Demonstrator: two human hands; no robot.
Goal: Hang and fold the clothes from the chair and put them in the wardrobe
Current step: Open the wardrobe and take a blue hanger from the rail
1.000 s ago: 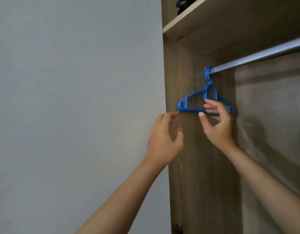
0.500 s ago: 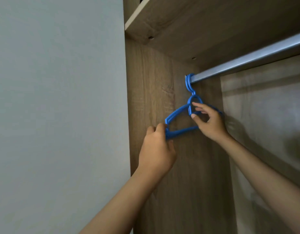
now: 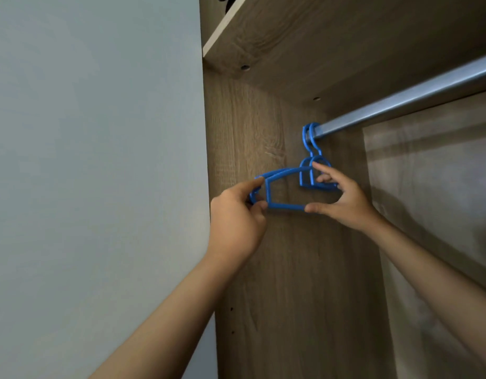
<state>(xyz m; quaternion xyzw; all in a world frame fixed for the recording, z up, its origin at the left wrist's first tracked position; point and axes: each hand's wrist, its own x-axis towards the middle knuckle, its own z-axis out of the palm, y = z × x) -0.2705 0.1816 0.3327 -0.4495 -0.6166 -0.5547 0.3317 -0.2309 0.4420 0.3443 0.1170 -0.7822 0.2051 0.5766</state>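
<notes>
Bare forearms rose from the bottom of the frame, the left hand [image 3: 236,222] pinching the left end of the blue plastic hangers [image 3: 285,187] between thumb and forefinger, the right hand [image 3: 343,198] curled round their bottom bar and centre loop. Thin, glossy and unlabelled, two hangers sat nested mid-frame, hooks over the left end of the metal rail [image 3: 411,101], beneath the wooden shelf [image 3: 332,45] at upper right.

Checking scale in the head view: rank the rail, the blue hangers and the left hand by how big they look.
1. Rail, longest, though cut by the frame.
2. Blue hangers.
3. Left hand, close to the hangers; nearer the camera, so unsure.
</notes>
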